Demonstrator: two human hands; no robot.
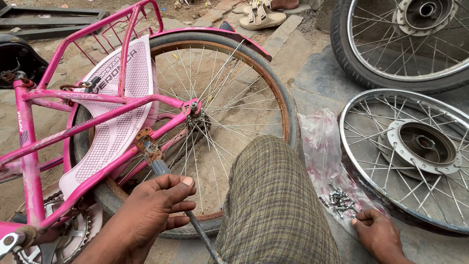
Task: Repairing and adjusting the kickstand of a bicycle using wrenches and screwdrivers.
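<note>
A pink bicycle (pixel 93 105) lies on its side with its rear wheel (pixel 229 98) facing me. My left hand (pixel 151 210) grips a thin metal rod (pixel 200 234) next to the rusty stand bracket (pixel 146 144) on the frame. My right hand (pixel 376 234) rests on the ground at the lower right, fingertips touching a small pile of metal nuts and spoke nipples (pixel 339 200) lying on a clear plastic bag (pixel 322 151). My knee in checked cloth (pixel 273 200) sits between both hands.
A bare spoked rim with a hub (pixel 415 146) lies flat at the right. A tyred motorcycle wheel (pixel 391 44) lies behind it. Sandals (pixel 261 14) sit at the top on paving stones. A black saddle (pixel 14 56) shows at the left edge.
</note>
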